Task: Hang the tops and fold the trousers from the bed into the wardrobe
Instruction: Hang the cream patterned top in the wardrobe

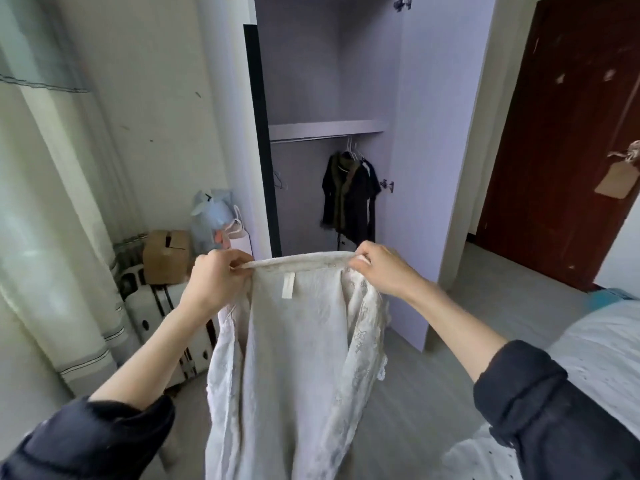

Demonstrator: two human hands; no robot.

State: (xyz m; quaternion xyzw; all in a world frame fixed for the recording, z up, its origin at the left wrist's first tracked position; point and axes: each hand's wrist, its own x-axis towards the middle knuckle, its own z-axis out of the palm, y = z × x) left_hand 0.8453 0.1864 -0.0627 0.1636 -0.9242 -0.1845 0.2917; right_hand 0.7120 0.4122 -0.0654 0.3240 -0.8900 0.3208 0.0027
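- Dark sleeves, pushed up at the frame's bottom corners, lead to both forearms reaching forward.
- Left hand (216,278) and right hand (379,268) each pinch one end of the white lace garment's (298,348) top hem, stretched level between them; its length hangs straight down.
- Beyond the hands, the wardrobe (415,168) stands open, its rail (311,139) above hand height, a dark coat (349,199) hung toward its right; I judge a lift forward follows.

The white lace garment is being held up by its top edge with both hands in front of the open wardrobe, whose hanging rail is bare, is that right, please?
Not quite: the head view shows dark garments hanging on the rail. Otherwise right: left hand and right hand hold the white lace garment before the open wardrobe.
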